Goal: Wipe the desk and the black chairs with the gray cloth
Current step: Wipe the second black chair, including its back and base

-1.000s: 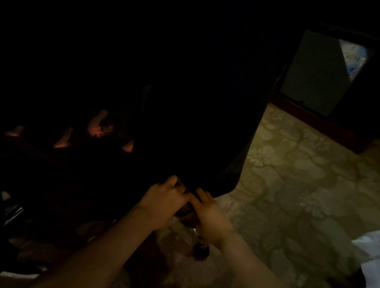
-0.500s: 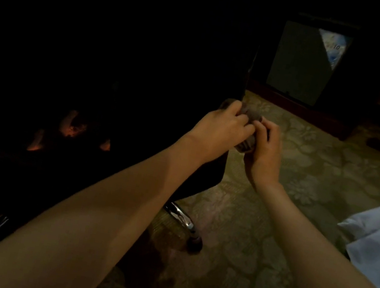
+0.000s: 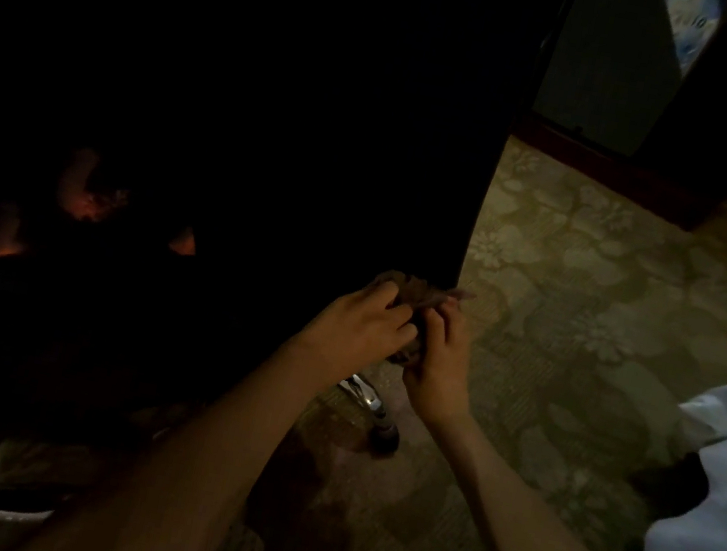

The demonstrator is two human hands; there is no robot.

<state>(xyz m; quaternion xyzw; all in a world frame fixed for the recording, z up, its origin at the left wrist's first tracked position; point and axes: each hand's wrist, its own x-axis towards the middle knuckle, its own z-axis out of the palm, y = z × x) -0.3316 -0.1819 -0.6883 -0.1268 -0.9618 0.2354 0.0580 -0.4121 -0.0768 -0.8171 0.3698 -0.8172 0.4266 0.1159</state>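
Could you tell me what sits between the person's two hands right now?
In the head view, the bunched gray cloth sits between the left hand and right hand, pinched by the fingers of both, just beside the black chair edge.

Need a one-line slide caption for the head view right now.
Both hands, left hand and right hand, bunch the gray cloth beside the black chair over patterned carpet in dim light.
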